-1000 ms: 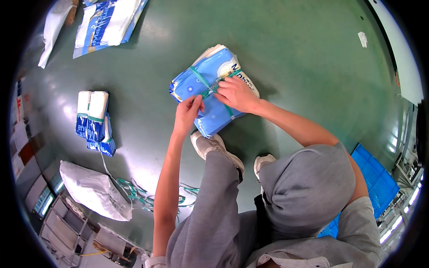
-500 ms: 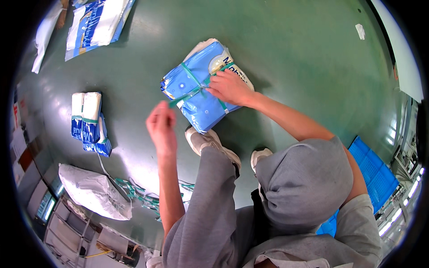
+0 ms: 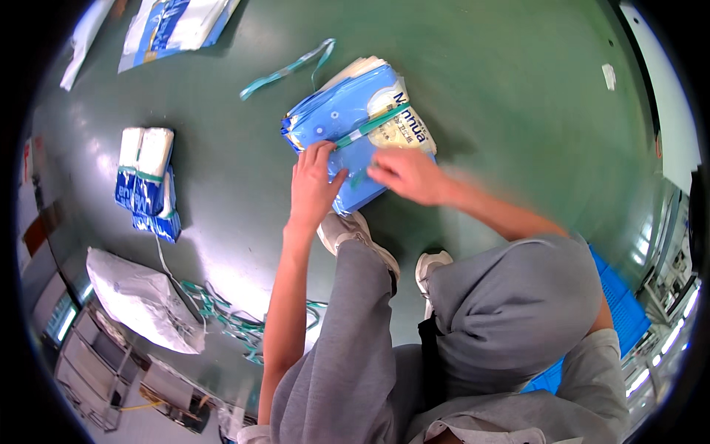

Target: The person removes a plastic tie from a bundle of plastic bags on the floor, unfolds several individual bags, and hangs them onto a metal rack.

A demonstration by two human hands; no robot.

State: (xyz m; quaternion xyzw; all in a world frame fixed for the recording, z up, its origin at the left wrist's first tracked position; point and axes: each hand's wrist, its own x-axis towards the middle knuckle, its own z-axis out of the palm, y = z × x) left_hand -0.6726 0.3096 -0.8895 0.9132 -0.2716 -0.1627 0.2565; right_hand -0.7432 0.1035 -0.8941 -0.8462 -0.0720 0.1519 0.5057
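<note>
A stack of folded blue and white plastic bags [image 3: 325, 122] lies on the floor in front of my feet. A flat green strap [image 3: 384, 118] runs across its top. My left hand [image 3: 314, 181] rests on the near left part of the stack, fingers stretched out, fingertips by the strap's left end. Over the near right part, my right hand [image 3: 407, 174] is closed, its fingers pinched at a blurred green strap piece that trails to the left. Beyond the stack, a loose green strap [image 3: 285, 72] curls on the floor, one end reaching the stack's far edge.
Smaller strapped bag bundles [image 3: 148, 181] lie at the left. Nearer are a white sack [image 3: 140, 300] and a tangle of green straps [image 3: 233, 322]. More bags [image 3: 177, 29] lie at the far left. A blue plastic crate [image 3: 621, 303] stands by my right side.
One strap that crossed the stack has come off its top; a loose strap now lies beyond it. My left hand moved right onto the stack; my right hand moved nearer and slightly right.
</note>
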